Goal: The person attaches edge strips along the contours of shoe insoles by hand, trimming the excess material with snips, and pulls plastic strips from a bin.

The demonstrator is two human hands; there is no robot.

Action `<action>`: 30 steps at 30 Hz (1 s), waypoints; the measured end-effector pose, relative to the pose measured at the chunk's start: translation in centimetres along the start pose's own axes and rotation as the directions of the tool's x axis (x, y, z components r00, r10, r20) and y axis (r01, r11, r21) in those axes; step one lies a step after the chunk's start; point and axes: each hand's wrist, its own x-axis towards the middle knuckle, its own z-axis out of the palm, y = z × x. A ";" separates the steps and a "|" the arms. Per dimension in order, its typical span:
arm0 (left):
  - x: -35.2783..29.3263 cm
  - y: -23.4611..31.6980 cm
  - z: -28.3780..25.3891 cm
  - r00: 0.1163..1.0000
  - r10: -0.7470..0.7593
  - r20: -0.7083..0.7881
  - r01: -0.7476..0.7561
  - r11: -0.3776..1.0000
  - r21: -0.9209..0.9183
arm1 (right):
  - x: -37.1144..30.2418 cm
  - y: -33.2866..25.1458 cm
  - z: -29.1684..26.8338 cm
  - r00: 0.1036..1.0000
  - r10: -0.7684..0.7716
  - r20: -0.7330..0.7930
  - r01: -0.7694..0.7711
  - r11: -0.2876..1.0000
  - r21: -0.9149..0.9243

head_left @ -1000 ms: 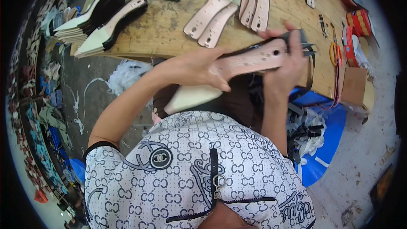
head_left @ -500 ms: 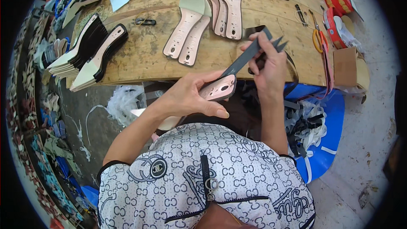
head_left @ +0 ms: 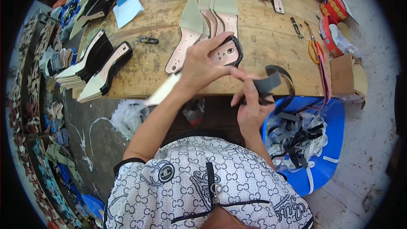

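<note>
Left hand (head_left: 196,67) holds insole (head_left: 222,55), right hand (head_left: 251,110) strip (head_left: 267,84), apparently over table edge (head_left: 305,93).

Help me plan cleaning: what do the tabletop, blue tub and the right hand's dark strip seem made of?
Tabletop: probably wood, worn matte; visible grain.
Blue tub: likely plastic, smooth and evenly coloured.
Dark strip: perhaps fabric or plastic, dullish; it curls.

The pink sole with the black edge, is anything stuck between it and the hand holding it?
Nothing visible. The left hand grips the pink sole directly, though its palm side is hidden. The dark strip is over in the right hand.
</note>
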 end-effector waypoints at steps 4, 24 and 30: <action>0.8 0.2 2.5 0.984 -0.159 -0.079 0.150 0.983 -0.110 | 5.5 3.3 -0.2 0.979 -0.202 0.013 0.199 0.954 -0.223; 0.1 -4.6 3.2 0.604 -0.717 0.348 0.597 0.119 -0.793 | 0.4 4.8 -5.9 0.940 0.065 0.335 -0.030 0.994 -0.109; -0.3 -4.4 4.1 0.445 -0.718 0.535 0.588 -0.217 -0.780 | -1.3 5.0 -3.0 0.954 0.083 0.289 -0.048 0.991 -0.125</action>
